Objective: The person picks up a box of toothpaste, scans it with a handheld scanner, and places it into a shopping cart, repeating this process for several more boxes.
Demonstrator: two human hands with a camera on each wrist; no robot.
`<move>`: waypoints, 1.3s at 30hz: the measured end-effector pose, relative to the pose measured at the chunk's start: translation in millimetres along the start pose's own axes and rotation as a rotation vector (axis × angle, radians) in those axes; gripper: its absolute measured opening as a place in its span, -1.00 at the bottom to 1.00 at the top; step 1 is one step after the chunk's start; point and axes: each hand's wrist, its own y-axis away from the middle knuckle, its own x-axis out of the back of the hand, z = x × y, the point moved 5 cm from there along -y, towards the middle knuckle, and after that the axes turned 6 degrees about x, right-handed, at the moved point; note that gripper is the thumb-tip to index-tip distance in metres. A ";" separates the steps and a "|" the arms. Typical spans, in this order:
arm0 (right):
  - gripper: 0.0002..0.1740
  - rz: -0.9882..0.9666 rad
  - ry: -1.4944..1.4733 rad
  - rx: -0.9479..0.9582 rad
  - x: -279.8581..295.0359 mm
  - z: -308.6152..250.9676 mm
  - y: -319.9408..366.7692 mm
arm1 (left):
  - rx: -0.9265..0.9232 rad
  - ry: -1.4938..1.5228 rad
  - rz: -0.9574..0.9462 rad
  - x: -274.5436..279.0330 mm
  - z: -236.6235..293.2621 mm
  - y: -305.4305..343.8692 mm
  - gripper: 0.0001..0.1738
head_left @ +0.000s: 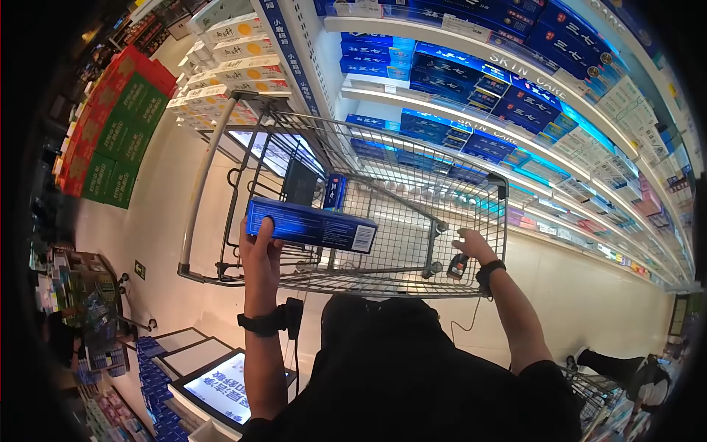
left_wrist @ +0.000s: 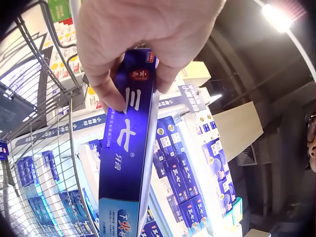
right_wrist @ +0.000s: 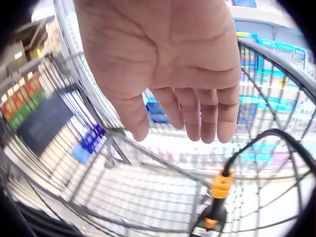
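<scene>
My left hand pinches a long dark-blue toothpaste box by one end, thumb on one side and fingers on the other. In the head view the box overlaps the shopping cart's wire basket, its barcode end pointing right. The left wrist view shows the large white lettering on the box's face. Another blue box is inside the cart, beside a dark panel. Over the cart's right end, my right hand holds nothing, its fingers loosely extended in the right wrist view.
A black device with an orange cable plug is at the cart's right end. Lit shelves of blue boxes run behind the cart. Red and green cartons are stacked at left; a display screen stands behind the person.
</scene>
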 end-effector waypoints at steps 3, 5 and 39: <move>-0.48 0.166 -0.325 0.116 36.1 -82.5 2.5 | 0.021 0.041 -0.036 -2.6 -12.2 -2.8 -0.64; -0.47 0.184 -0.536 0.223 53.0 -138.1 7.0 | 0.052 0.058 -0.071 -5.1 -19.6 -2.7 -0.62; -0.40 -0.443 -1.210 0.247 27.3 -256.9 44.6 | 0.293 0.117 -0.277 -2.5 -74.4 5.6 -0.32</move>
